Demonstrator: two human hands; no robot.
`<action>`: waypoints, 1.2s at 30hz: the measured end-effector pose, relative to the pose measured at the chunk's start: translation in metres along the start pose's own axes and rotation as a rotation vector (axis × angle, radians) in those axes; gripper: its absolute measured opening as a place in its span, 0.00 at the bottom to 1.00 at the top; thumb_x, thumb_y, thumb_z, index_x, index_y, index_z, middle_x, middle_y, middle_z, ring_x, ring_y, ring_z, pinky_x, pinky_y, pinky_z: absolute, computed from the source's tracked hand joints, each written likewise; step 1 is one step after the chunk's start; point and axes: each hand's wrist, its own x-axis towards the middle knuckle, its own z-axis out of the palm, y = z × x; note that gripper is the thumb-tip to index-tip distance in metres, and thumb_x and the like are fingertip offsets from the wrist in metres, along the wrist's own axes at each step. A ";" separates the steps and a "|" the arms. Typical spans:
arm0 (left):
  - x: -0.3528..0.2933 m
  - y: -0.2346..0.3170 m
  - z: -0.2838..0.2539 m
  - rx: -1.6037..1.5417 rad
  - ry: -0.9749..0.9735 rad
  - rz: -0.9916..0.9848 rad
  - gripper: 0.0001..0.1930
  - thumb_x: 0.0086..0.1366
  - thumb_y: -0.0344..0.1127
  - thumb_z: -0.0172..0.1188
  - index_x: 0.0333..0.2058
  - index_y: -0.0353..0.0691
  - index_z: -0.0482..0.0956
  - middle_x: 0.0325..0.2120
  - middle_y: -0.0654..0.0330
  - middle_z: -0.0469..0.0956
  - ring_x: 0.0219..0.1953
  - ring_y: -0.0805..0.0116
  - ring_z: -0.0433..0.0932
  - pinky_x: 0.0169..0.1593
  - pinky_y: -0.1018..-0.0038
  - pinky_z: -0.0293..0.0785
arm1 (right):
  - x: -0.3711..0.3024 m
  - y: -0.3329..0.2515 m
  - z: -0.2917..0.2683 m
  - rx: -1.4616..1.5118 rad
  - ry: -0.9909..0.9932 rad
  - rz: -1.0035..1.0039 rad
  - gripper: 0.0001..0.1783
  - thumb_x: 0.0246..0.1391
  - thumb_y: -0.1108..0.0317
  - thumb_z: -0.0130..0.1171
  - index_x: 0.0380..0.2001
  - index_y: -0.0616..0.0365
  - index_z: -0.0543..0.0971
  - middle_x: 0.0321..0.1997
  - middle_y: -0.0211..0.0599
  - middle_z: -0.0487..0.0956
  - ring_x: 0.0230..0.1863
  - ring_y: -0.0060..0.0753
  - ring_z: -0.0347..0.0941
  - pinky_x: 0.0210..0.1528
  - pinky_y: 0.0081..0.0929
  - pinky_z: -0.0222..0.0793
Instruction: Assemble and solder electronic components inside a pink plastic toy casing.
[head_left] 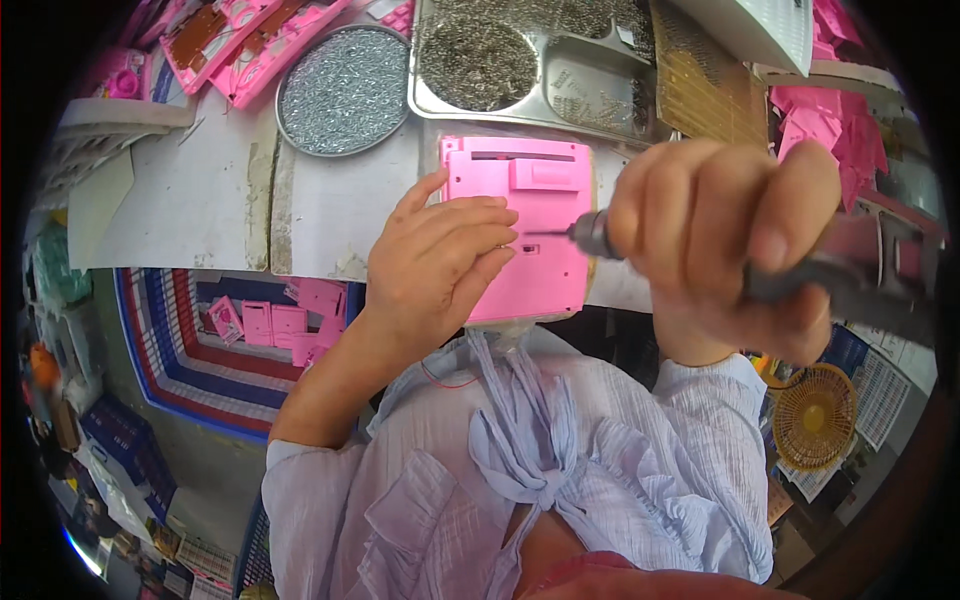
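Note:
A flat pink plastic housing (545, 205) lies on the worktable in front of me, with a long slot along its far edge and a raised rectangle near it. My left hand (430, 245) rests over the housing's left part. Its thumb and fingertips are drawn together near the middle of the housing; whatever they pinch is too small to make out. My right hand (715, 235) grips a dark power screwdriver (595, 235), held on its side to the right. The thin bit points left, its tip close to my left fingertips. Part of the tool's body is blurred.
A round metal tray (283, 100) of silvery screws stands far left of the housing. Beside it is a metal compartment tray (545, 85) with darker screws. A blue, red and white basket (140, 350) holding pink parts sits below the table's left edge. Pink housings (250, 60) are stacked far left.

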 end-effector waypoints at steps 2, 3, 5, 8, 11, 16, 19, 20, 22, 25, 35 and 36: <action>0.003 0.001 -0.003 -0.002 -0.019 0.005 0.09 0.58 0.28 0.70 0.37 0.41 0.82 0.39 0.60 0.86 0.44 0.62 0.85 0.66 0.53 0.66 | 0.000 0.003 0.007 0.001 -0.019 0.021 0.16 0.64 0.48 0.59 0.42 0.46 0.70 0.19 0.19 0.70 0.17 0.20 0.64 0.21 0.23 0.61; 0.005 0.001 -0.004 -0.004 -0.028 0.008 0.09 0.58 0.28 0.70 0.37 0.41 0.82 0.39 0.60 0.86 0.44 0.63 0.85 0.66 0.53 0.66 | 0.000 0.003 0.008 -0.008 -0.024 0.032 0.18 0.64 0.47 0.60 0.42 0.46 0.70 0.20 0.20 0.70 0.17 0.20 0.65 0.21 0.24 0.61; -0.001 -0.002 -0.007 0.015 -0.012 -0.010 0.09 0.58 0.28 0.70 0.37 0.41 0.82 0.38 0.60 0.86 0.43 0.63 0.85 0.66 0.53 0.66 | 0.002 0.012 0.010 0.007 -0.051 0.043 0.19 0.64 0.46 0.61 0.43 0.46 0.70 0.21 0.20 0.71 0.17 0.20 0.65 0.20 0.24 0.60; -0.005 -0.009 -0.011 0.016 0.020 -0.011 0.10 0.57 0.29 0.71 0.37 0.41 0.82 0.37 0.61 0.86 0.42 0.64 0.85 0.66 0.52 0.65 | 0.007 0.017 0.018 0.016 -0.020 0.071 0.19 0.64 0.46 0.61 0.43 0.46 0.70 0.21 0.20 0.70 0.17 0.20 0.65 0.20 0.24 0.60; -0.004 -0.016 -0.016 0.061 0.044 0.024 0.11 0.56 0.30 0.72 0.37 0.41 0.82 0.36 0.62 0.85 0.40 0.64 0.85 0.65 0.52 0.65 | 0.012 0.022 0.025 -0.008 0.014 0.082 0.19 0.64 0.46 0.61 0.43 0.46 0.70 0.21 0.19 0.70 0.17 0.20 0.64 0.21 0.25 0.60; 0.011 -0.025 -0.033 0.164 0.048 0.112 0.12 0.54 0.35 0.74 0.36 0.41 0.82 0.37 0.63 0.84 0.42 0.64 0.83 0.63 0.54 0.66 | 0.019 0.023 0.027 -0.043 0.035 0.097 0.17 0.66 0.47 0.55 0.46 0.45 0.71 0.21 0.19 0.69 0.19 0.20 0.64 0.26 0.27 0.62; 0.032 -0.072 -0.065 0.296 0.141 0.024 0.12 0.56 0.38 0.73 0.36 0.42 0.84 0.40 0.64 0.84 0.45 0.62 0.80 0.57 0.54 0.67 | 0.027 0.037 -0.002 -0.036 -0.053 0.045 0.16 0.68 0.52 0.48 0.50 0.48 0.73 0.20 0.20 0.67 0.21 0.21 0.62 0.29 0.28 0.60; 0.037 -0.098 -0.078 0.435 0.223 -0.021 0.10 0.56 0.39 0.72 0.36 0.44 0.85 0.40 0.65 0.83 0.46 0.62 0.79 0.55 0.54 0.66 | 0.032 0.038 -0.011 -0.035 -0.084 0.039 0.17 0.68 0.54 0.45 0.51 0.49 0.74 0.20 0.21 0.67 0.21 0.22 0.62 0.30 0.28 0.59; 0.031 -0.104 -0.081 0.670 0.117 -0.122 0.08 0.58 0.40 0.71 0.34 0.46 0.86 0.40 0.67 0.83 0.46 0.62 0.78 0.54 0.54 0.64 | 0.038 0.050 -0.006 -0.071 0.007 0.000 0.17 0.68 0.56 0.45 0.53 0.51 0.74 0.20 0.22 0.66 0.21 0.23 0.61 0.31 0.28 0.58; 0.033 -0.111 -0.073 0.650 0.128 -0.182 0.06 0.60 0.41 0.69 0.31 0.47 0.86 0.38 0.69 0.82 0.47 0.63 0.76 0.55 0.55 0.62 | 0.035 0.069 -0.007 0.105 0.088 -0.112 0.16 0.63 0.61 0.58 0.46 0.61 0.71 0.19 0.32 0.67 0.17 0.26 0.61 0.22 0.28 0.57; 0.038 -0.122 -0.061 0.758 0.145 -0.132 0.06 0.65 0.39 0.62 0.32 0.45 0.82 0.34 0.66 0.80 0.42 0.62 0.76 0.50 0.56 0.62 | 0.035 0.079 0.009 0.091 0.322 -0.021 0.17 0.61 0.64 0.65 0.38 0.61 0.67 0.17 0.35 0.67 0.15 0.25 0.62 0.18 0.28 0.59; 0.038 -0.122 -0.065 0.752 0.129 -0.146 0.06 0.65 0.38 0.62 0.32 0.44 0.82 0.33 0.66 0.80 0.41 0.62 0.77 0.49 0.58 0.62 | 0.035 0.080 0.013 0.064 0.354 -0.006 0.17 0.61 0.64 0.65 0.38 0.60 0.67 0.17 0.34 0.67 0.15 0.24 0.61 0.17 0.28 0.58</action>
